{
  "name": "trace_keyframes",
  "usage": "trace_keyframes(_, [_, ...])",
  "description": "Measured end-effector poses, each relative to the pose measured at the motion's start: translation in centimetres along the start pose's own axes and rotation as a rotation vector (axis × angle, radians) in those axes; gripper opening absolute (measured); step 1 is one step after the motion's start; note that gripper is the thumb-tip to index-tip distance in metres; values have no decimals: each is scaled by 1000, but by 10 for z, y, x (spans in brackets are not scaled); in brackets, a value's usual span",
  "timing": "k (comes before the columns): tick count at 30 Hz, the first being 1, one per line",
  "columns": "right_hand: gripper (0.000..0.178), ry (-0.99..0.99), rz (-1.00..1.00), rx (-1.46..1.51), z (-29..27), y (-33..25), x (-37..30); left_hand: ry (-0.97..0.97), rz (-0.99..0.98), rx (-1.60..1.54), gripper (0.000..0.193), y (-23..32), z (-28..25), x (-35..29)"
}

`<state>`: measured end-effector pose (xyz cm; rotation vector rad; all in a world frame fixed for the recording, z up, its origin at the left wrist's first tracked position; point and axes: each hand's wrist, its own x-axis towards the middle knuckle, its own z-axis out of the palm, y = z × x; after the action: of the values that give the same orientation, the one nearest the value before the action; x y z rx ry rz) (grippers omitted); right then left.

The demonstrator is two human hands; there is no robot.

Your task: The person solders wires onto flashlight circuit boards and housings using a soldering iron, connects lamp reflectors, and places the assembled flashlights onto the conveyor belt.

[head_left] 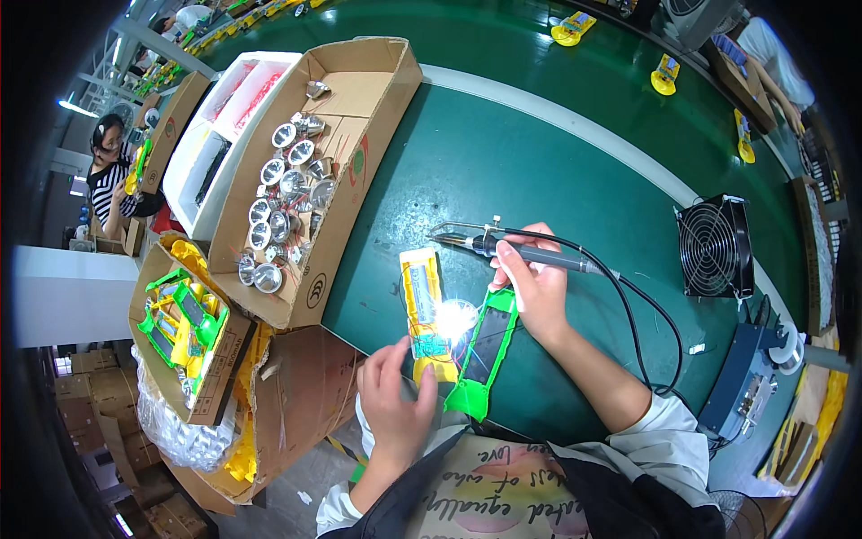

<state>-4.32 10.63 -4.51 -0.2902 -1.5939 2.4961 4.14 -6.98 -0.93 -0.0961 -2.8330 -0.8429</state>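
Observation:
My right hand (536, 286) grips a soldering iron (548, 259) with a thin bent metal feed tube, its tip pointing left above the bench. Under those fingers is the upper end of a bright green frame with a dark panel (488, 337); whether they touch it I cannot tell. My left hand (395, 400) closes its thumb and fingers on the lower part of a yellow lamp housing (420, 286), beside a small green circuit board (429, 345). A lit lamp (455, 319) glares between housing and frame, hiding the details around it.
Left stands a cardboard box (373, 117) of reflector lamp heads (293, 182), near a white foam box (193, 184) and a carton of green and yellow parts (193, 328). A black fan (714, 247) and blue solder-reel device (741, 382) are right. Yellow assemblies (664, 75) lie beyond. A co-worker (112, 175) is far left.

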Motion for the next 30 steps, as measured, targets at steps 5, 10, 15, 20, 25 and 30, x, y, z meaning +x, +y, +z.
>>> trace_keyframes(5, [19,0,12,28,0,-1,0,-100,308,-49,25,16,9,16])
trace_keyframes(10, [16,10,-30,-15,-4,-3,-1,-128,279,-32,16,32,25,24])
trace_keyframes(15, [11,32,-133,-92,-13,-27,-1,-101,280,-90,17,28,28,24])
trace_keyframes(20, [13,106,-138,-192,-36,-60,-16,8,284,-132,22,24,34,20])
trace_keyframes(25, [12,154,-151,-317,-55,-68,-40,78,213,-150,13,25,40,20])
trace_keyframes(30, [16,168,-104,-326,-59,-59,-62,27,173,-98,13,29,39,22])
